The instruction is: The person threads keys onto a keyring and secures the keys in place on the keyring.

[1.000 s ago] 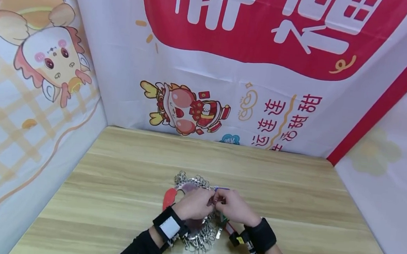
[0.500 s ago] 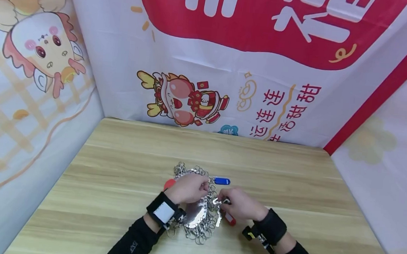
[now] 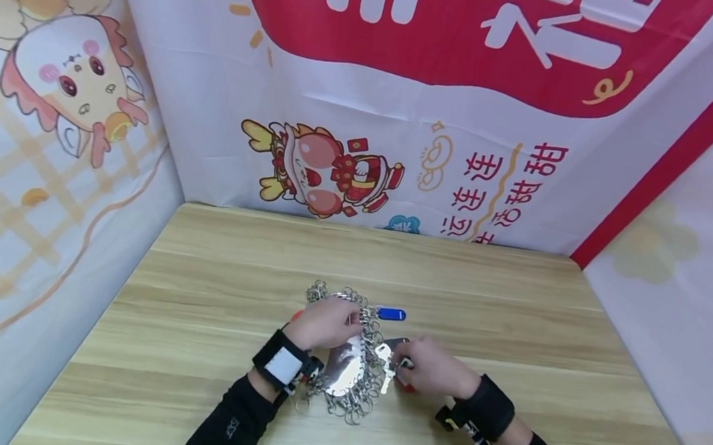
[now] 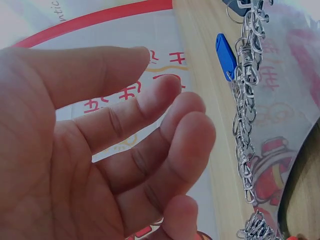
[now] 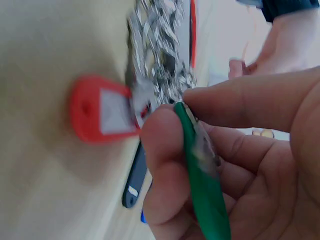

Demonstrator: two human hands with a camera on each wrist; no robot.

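Note:
My right hand [image 3: 436,368] pinches a green key tag [image 5: 202,185] between thumb and fingers; a small metal piece beside the tag is blurred. Near those fingers lie a red key tag [image 5: 85,112], a dark grey tag [image 5: 134,182] and a silver key [image 3: 387,378]. They lie along the right side of a shiny mirror-like plate [image 3: 344,375] fringed with metal rings [image 3: 354,407]. A blue key tag [image 3: 391,314] sticks out from the rings higher up. Over the plate's left part hovers my left hand [image 3: 323,323], its fingers loosely bent with nothing between them.
The wooden tabletop [image 3: 234,262] runs back to a printed white and red cloth wall [image 3: 341,95]. More printed cloth stands at the left [image 3: 48,226] and right sides. A red piece [image 3: 297,315] shows partly behind my left hand.
My hands, together over the rings a second ago, have parted. The left drew back left; the right moved right with the green tag. The blue tag and plate came into fuller view.

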